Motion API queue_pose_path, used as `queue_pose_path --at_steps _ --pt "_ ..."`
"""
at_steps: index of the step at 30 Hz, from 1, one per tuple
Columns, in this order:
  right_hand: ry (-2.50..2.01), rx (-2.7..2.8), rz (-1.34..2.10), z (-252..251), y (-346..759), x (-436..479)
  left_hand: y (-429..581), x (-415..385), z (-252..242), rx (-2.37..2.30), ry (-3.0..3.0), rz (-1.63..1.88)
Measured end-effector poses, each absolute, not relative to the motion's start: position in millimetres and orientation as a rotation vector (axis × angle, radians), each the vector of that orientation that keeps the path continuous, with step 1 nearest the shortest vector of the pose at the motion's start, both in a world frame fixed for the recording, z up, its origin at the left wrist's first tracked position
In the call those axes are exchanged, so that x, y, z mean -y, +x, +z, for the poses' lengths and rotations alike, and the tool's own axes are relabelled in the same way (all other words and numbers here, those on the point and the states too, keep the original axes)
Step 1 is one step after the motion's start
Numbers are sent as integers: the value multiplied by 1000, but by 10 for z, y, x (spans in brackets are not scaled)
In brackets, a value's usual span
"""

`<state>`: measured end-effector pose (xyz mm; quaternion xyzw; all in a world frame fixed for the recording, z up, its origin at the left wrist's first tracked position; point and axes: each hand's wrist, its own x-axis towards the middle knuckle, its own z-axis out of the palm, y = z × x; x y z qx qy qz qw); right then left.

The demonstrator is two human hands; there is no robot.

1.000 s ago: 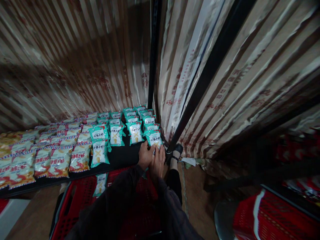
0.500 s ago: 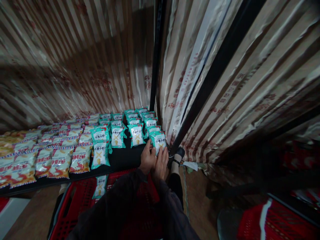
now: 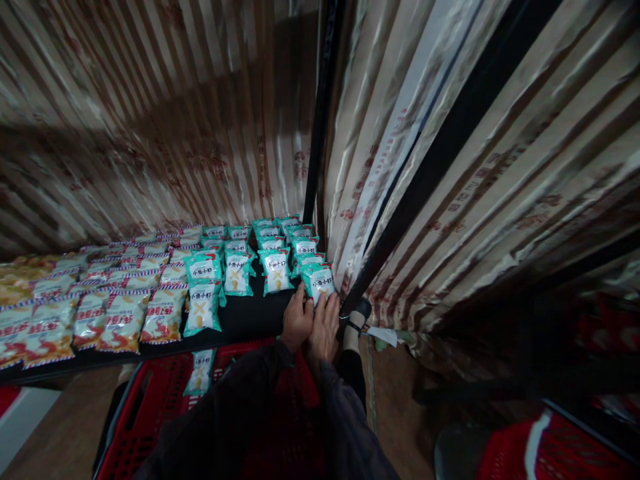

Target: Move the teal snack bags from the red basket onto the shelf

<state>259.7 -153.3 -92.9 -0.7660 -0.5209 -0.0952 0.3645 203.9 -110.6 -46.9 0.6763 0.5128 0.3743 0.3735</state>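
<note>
A teal and white snack bag [image 3: 319, 277] stands upright at the front of the rightmost row on the black shelf [image 3: 250, 313]. My left hand [image 3: 297, 321] is closed at its lower left edge. My right hand [image 3: 323, 328] has its fingers against the lower front of the same bag, covering part of it. Behind it, more teal bags [image 3: 305, 245] run back in a row. To the left stand further rows of the same kind, among them a front bag [image 3: 201, 308] at the shelf edge.
White and orange snack bags [image 3: 120, 320] fill the left of the shelf. Below me is a red basket [image 3: 150, 407] with a teal bag [image 3: 201, 373] at its rim. Black posts [image 3: 430, 160] and pleated curtains [image 3: 225, 100] border the corner. Another red basket [image 3: 560, 447] lies lower right.
The view has shifted slightly, so the shelf and curtains sit a little differently in the picture. Both hands stay at the same bag, with hardly any movement.
</note>
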Motion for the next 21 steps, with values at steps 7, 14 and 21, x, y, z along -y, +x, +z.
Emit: queue_pose_path --at_steps 7,14,21 --pt "-1829 1438 -326 -870 2672 1482 2039 1106 -275 -1346 1840 861" --pt "-1760 1430 -114 -843 2696 1463 1998 1306 -254 -1366 1738 899" --pt "-1763 1462 -116 -797 2689 1504 1798 1741 -356 -1321 1654 1043"
